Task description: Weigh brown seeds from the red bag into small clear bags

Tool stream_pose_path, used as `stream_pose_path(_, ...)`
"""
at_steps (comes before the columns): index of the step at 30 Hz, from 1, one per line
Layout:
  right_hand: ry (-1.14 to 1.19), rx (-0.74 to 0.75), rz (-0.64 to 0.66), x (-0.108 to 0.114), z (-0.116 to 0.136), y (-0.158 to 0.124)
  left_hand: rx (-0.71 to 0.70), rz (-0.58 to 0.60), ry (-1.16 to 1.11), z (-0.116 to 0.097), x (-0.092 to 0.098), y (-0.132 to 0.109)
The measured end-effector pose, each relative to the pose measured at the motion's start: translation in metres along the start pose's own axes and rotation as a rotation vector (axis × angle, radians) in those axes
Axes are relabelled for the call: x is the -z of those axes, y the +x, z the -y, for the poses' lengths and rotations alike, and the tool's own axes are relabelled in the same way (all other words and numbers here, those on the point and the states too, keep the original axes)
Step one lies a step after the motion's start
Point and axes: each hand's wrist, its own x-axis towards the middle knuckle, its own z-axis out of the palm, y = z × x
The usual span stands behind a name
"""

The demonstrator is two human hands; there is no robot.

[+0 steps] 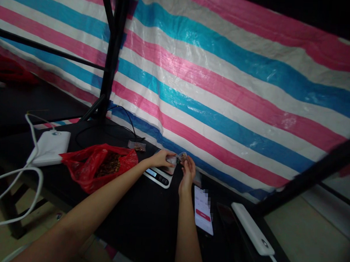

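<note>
On the black table stands a white digital scale (160,178) with a lit display. My left hand (160,158) is over its far part, fingers closed on a small clear plastic bag (171,159). Just to the right, my right hand (187,172) pinches another small clear bag (183,157) with something brownish in it. The two bags are close together; whether they touch is unclear. Left of the scale lies an open red plastic bag (86,167) holding many small brown pieces (110,164). Behind it rests a small clear packet (137,146) with brown contents.
A lit phone (203,210) lies right of my right forearm, then a dark phone (235,237) and a white power bank (252,229). Another white power bank (51,148) with a cable sits at the left. A striped sheet (212,82) hangs behind the table.
</note>
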Motion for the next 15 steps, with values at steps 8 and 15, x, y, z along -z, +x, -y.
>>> stream_pose_path(8,-0.253,0.373,-0.068,-0.009,0.023,-0.015,0.065,0.015,-0.456,-0.011,-0.003,0.000)
stream_pose_path(15,-0.297,0.375,-0.027,-0.007,0.016,-0.014,0.047,0.067,-0.622,-0.010,-0.005,-0.001)
